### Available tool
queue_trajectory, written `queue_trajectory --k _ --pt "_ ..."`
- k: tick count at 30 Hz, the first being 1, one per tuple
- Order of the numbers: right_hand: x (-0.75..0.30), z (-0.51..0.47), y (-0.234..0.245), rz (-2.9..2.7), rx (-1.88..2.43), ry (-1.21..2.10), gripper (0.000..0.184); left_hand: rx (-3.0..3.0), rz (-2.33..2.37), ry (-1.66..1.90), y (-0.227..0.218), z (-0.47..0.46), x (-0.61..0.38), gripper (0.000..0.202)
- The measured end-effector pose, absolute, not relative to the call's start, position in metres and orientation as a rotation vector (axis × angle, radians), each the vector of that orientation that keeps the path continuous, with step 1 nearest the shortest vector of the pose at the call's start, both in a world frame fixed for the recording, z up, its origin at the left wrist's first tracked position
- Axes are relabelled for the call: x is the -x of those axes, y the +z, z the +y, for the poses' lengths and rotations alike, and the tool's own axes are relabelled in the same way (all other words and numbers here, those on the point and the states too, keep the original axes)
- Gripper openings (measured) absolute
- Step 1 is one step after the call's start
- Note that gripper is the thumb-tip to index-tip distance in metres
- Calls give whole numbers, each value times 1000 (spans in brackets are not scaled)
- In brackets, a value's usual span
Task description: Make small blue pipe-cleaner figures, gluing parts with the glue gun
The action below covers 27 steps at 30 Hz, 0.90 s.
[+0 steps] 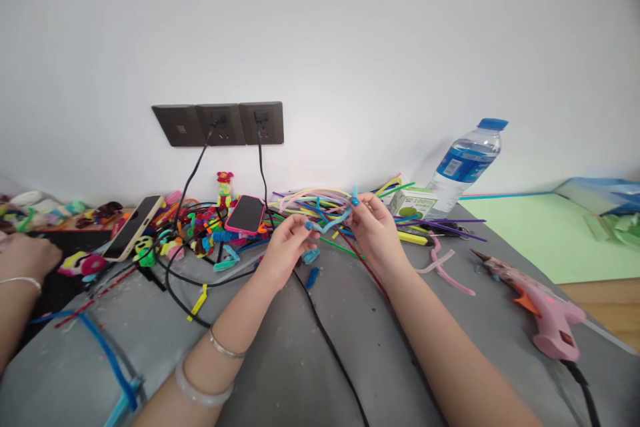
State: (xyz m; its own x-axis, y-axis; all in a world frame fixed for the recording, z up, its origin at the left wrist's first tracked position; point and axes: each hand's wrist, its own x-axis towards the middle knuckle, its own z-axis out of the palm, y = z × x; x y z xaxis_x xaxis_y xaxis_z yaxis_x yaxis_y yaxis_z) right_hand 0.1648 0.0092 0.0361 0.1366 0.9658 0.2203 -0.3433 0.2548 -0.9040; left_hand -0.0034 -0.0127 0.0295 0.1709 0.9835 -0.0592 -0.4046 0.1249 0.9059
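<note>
A light blue pipe cleaner (333, 223) is stretched, bent in the middle, between my two hands above the grey table. My left hand (289, 247) pinches its left end. At the other end my right hand (373, 227) grips it between thumb and fingers, and a short tip sticks up above the thumb. Just below lie a small teal fuzzy piece (310, 256) and a dark blue one (313, 277). Behind my hands spreads a loose bundle of coloured pipe cleaners (320, 199).
A pink glue gun (537, 313) lies right, its cord running forward. A water bottle (460, 163) leans near a small box (413, 202). Phones (245, 215), black cables (325, 333) and fuzzy figures (225, 190) crowd the left. Another person's hand (27, 260) is at far left.
</note>
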Motion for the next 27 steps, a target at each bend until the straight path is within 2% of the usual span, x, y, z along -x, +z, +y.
queue_trajectory --k 6,17,27 --pt "-167 12 32 -948 785 1121 33 -680 762 1325 32 -9 3 30" --pt "-157 4 34 -1037 794 1561 38 -714 783 1327 33 -11 2 31" --pt "-158 5 32 -982 826 1615 33 -666 719 1322 33 -11 1 38"
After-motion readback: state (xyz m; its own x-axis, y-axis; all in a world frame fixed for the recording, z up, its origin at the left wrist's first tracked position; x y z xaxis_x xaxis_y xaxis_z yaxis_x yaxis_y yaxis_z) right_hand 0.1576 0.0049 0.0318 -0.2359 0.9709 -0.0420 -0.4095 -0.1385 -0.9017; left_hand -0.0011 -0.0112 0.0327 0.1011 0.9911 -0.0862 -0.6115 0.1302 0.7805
